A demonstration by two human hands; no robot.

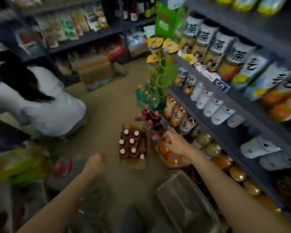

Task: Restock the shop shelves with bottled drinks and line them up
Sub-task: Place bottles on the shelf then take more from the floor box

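My right hand (pixel 174 142) is down on the orange bottles (pixel 168 153) wrapped as a pack on the floor by the bottom shelf (pixel 225 132); fingers look curled on a cap, blur makes the grip uncertain. Left hand (pixel 95 163) hangs loosely curled, holding nothing I can see. Full bottles: heavy, stiff, slick film, so take each by neck or cap. Carton of white-capped bottles (pixel 133 145) sits just left of the pack. Room is tight: shelf edge right, clear bin (pixel 188 199) near my feet, another person (pixel 40 106) crouched left.
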